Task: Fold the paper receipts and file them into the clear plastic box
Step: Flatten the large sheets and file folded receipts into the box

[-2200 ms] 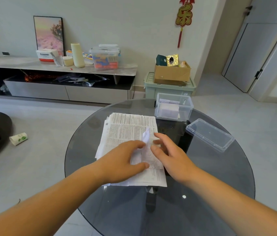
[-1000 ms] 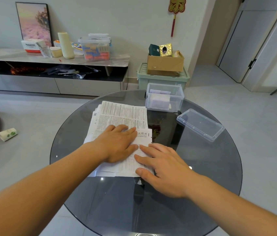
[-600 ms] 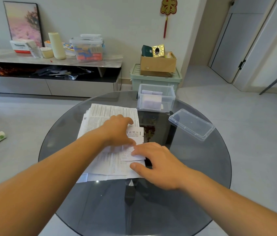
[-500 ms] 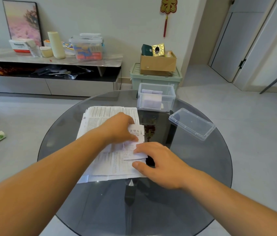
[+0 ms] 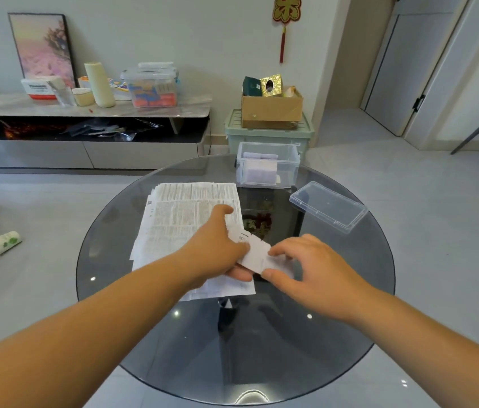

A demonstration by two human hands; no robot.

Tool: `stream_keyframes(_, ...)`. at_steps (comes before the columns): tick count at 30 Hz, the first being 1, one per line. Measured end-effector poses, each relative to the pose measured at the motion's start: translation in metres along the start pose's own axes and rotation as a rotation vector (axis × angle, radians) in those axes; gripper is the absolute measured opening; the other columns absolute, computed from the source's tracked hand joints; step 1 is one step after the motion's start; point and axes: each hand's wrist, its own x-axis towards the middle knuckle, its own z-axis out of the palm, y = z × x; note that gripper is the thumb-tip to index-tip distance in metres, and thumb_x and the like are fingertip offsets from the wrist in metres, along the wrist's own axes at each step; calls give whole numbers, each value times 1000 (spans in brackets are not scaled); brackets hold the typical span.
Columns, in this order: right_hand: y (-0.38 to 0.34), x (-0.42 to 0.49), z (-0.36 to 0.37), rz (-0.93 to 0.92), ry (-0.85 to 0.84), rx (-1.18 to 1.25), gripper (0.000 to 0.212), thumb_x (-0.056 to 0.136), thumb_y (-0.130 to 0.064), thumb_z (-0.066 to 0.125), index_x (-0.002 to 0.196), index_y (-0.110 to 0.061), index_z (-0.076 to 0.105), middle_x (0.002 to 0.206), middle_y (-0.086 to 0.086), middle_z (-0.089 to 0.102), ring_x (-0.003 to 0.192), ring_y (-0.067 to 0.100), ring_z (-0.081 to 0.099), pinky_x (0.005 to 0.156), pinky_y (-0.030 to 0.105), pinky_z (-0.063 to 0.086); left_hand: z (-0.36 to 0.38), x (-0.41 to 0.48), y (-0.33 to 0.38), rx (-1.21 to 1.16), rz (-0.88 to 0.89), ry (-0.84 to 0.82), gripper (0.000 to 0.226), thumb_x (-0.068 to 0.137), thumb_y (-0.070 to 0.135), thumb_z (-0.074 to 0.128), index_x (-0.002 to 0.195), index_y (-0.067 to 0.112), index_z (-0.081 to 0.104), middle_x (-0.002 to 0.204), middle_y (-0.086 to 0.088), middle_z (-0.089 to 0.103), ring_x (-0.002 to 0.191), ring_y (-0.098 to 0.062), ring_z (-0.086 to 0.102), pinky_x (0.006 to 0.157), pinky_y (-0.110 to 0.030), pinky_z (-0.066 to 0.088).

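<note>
Glass bench [image 5: 350, 293]: folded receipt [image 5: 257, 254] pinched between fingers [image 5: 286, 249] of left hand [image 5: 217, 251] and right hand [image 5: 317, 272]. Some folded slips [image 5: 260, 172] already in box [image 5: 294, 167], lid [image 5: 328, 206] off; thick stack [image 5: 185, 213] left.

This is a home, most likely a living room. At 10 o'clock a low console [image 5: 85, 104] with a marble top and drawers runs along the wall. It carries a framed picture [image 5: 42, 45] leaning on the wall, a lidded tub [image 5: 151, 86] and small household clutter. A red-and-gold ornament [image 5: 286, 8] hangs on the wall at 12 o'clock. Under it a carton [image 5: 272, 108] sits on a green bin [image 5: 267, 138]. A grey door [image 5: 394, 63] stands at 2 o'clock. The floor [image 5: 438, 231] is pale tile, with a paper cup [image 5: 4, 242] lying at 9 o'clock. A round smoked-glass table [image 5: 232, 348] stands in front.
</note>
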Motion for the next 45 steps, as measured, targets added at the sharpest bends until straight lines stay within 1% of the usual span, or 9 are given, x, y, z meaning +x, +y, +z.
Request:
stream_keyframes(6, 12, -31, 6, -137, -188, -278, 63, 95, -70, 17, 137, -39, 52, 151, -20, 40, 131, 10, 34, 105, 29, 33, 8, -10, -12, 850, 293, 135, 18, 96, 24, 58, 104, 29, 73, 107, 10, 70, 88, -10, 64, 83, -29, 55)
stream_keyframes(10, 16, -44, 3, -150, -311, -324, 64, 95, -70, 12, 155, -47, 16, 165, -20, 3, 150, 10, 4, 120, 31, 6, -2, -13, -16, 805, 212, 52, 15, 93, 26, 65, 102, 26, 77, 96, 15, 69, 66, -4, 58, 62, -15, 46)
stream_keyframes(16, 25, -44, -7, -156, -343, -314, 85, 79, -75, -14, 155, -48, 14, 165, -20, -6, 152, 5, -9, 124, 33, 2, -14, -20, -17, 744, 180, -153, 37, 97, 12, 49, 122, 25, 71, 114, 20, 61, 70, -7, 62, 60, -10, 49)
stream_keyframes(20, 26, -36, -5, -131, -199, -271, 75, 90, -73, 8, 146, -37, 43, 161, -17, 23, 144, 6, 14, 117, 31, 15, -12, -24, -20, 873, 319, -162, 31, 100, 21, 55, 125, 34, 67, 118, 21, 55, 101, -6, 55, 81, -7, 45)
stream_keyframes(25, 13, -36, 13, -67, -107, -44, 72, 80, -82, 38, 134, -37, 50, 134, -21, 50, 119, -1, 37, 102, 26, 41, 2, -22, -31, 853, 533, -76, 14, 95, 45, 61, 102, 39, 71, 141, 18, 40, 131, -3, 33, 112, -27, 32)
stream_keyframes(29, 17, -35, 11, -59, -40, -34, 56, 82, -76, 48, 121, -37, 60, 116, -21, 59, 105, -1, 46, 88, 20, 44, 14, -26, -27, 755, 586, -102, 19, 100, 43, 53, 109, 36, 68, 108, 16, 67, 98, -1, 57, 90, -26, 50)
stream_keyframes(36, 21, -37, 8, -39, -23, 26, 22, 99, -47, 51, 100, -31, 66, 89, -12, 62, 85, 7, 55, 71, 25, 47, 24, -24, -33, 790, 664, -29, 22, 96, 55, 51, 103, 35, 53, 89, 12, 65, 77, -7, 59, 70, -28, 51)
stream_keyframes(41, 21, -34, 8, 160, 22, 182, 13, 97, -44, 57, 93, -32, 62, 91, -10, 55, 81, 9, 56, 63, 13, 39, 22, -15, -39, 842, 592, 94, 25, 91, 58, 58, 98, 34, 56, 92, 16, 60, 88, -5, 52, 85, -23, 41)
stream_keyframes(45, 23, -24, 12, 229, 113, 233, 14, 90, -43, 68, 95, -32, 62, 81, -15, 64, 86, 5, 57, 82, 24, 43, 35, -11, -39, 848, 535, 162, 29, 88, 57, 62, 105, 36, 51, 98, 15, 57, 94, -7, 48, 94, -31, 40)
